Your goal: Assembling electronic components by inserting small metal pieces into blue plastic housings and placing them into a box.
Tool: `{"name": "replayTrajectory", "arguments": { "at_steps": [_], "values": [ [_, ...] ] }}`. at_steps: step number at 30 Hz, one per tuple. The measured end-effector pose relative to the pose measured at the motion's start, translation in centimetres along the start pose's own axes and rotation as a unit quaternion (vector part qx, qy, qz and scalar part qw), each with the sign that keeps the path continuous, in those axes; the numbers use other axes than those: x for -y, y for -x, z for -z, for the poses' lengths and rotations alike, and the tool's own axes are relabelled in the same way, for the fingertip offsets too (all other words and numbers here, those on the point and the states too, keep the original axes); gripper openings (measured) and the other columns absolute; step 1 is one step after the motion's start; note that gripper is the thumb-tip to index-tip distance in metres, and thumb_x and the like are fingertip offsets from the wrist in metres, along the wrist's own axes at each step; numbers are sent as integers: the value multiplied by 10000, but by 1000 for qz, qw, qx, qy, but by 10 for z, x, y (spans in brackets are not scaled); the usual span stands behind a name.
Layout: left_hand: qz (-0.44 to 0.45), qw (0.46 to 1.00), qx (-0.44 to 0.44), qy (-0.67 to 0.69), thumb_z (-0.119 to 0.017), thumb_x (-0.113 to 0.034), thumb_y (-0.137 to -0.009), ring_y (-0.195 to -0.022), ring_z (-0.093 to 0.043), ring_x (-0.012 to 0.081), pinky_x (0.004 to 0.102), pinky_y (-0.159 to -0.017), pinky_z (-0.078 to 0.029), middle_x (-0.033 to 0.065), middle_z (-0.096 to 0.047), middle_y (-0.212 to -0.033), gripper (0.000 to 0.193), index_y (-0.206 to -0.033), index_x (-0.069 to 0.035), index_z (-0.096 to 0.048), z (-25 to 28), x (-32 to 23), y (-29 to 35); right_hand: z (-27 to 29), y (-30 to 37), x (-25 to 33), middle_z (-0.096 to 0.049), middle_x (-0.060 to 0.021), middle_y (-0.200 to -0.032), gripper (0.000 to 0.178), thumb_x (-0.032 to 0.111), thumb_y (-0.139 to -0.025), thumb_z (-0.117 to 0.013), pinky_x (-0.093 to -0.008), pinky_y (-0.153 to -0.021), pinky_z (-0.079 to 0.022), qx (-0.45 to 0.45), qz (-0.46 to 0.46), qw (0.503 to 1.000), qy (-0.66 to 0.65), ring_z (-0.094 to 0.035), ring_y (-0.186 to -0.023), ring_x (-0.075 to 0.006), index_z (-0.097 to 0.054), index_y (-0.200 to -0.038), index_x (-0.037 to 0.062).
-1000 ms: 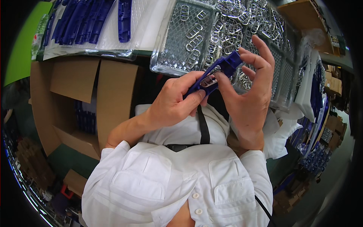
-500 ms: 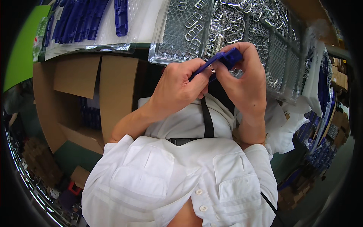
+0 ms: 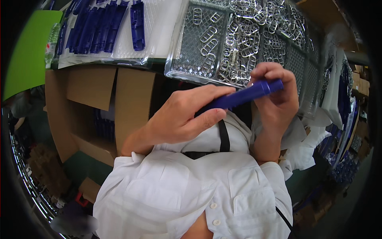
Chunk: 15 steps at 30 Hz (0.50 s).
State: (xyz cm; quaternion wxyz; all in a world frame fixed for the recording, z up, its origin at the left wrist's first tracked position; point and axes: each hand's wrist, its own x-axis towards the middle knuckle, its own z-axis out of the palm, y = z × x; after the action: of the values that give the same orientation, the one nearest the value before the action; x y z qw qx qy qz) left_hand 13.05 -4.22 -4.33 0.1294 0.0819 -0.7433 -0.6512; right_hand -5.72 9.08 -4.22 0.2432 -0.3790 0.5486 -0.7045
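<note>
A long dark blue plastic part (image 3: 247, 96), like a handle, is held across my front above my lap. My left hand (image 3: 185, 115) grips its left end, thumb along the near side and fingers over the top. My right hand (image 3: 280, 93) is curled round the right end; its thumb is mostly hidden behind the part. Just beyond, shiny metal oval loops with crossbars (image 3: 240, 44) lie heaped in a clear compartmented tray (image 3: 181, 40). Several similar blue parts (image 3: 97, 30) lie in a row at the far left, with a single blue part (image 3: 137, 26) apart from them.
An open cardboard box (image 3: 133, 103) with blue parts inside stands below the table edge at left. A green panel (image 3: 28, 51) and a clear plastic bottle (image 3: 51, 44) are at far left. White bags (image 3: 304, 147) hang at right, near stacked boxes (image 3: 358, 81).
The blue part has turned over, from its open inner side to its smooth outer side, and moved right. My left thumb now lies along it. My right hand has shifted right, loosening its pinch.
</note>
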Motion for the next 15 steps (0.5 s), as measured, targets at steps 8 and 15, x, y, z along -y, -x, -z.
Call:
{"name": "replayTrajectory", "arguments": {
  "at_steps": [8,15],
  "values": [
    [-109,973,-125,-158,-884,-40,-745,-937,-725,289,348,-790,-593,170,-708,-1109,593,-1297,10,-673,-5,-20,2,17,-3,8,-708,-210,-1139,400,-104,-744,-785,-343,-837,-590,80,143,974,156,-711,-1013,-279,-628,-1092,13],
    [-116,963,-150,-194,-895,-45,-728,-900,-738,296,356,-750,-609,161,-713,-1093,584,-1270,-13,-680,-9,-24,-5,25,-6,-3,-706,-203,-1149,393,-137,-752,-731,-345,-841,-593,63,138,978,142,-719,-1016,-287,-628,-1100,12]
  ]
}}
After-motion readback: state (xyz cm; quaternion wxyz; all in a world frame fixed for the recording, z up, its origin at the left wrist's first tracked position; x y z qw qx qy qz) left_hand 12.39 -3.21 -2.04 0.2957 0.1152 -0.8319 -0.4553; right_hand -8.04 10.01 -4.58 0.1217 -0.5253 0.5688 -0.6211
